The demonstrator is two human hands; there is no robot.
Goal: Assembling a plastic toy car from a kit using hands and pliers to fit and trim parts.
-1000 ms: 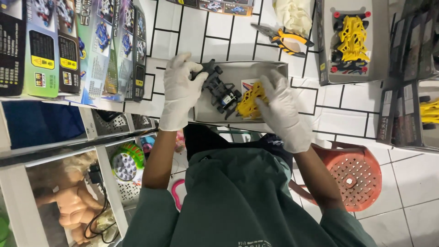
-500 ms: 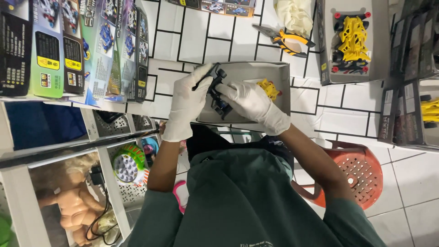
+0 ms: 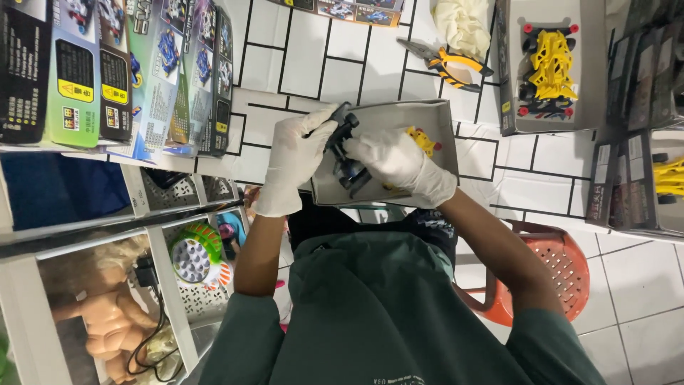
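Bright, even indoor light, shadows faint. The white tiled floor point(image 3: 299, 53) looks slightly washed out. Wide-angle bending curves the edges. The gloved hands are a little blurred; corners soften.

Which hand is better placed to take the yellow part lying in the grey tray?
Probably the right hand: the yellow part lies just beside it in the grey tray. The left hand is across the black toy car.

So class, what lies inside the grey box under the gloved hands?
Inside the grey box a yellow part shows. The left hand and right hand hold a black toy car; anything beneath is hidden.
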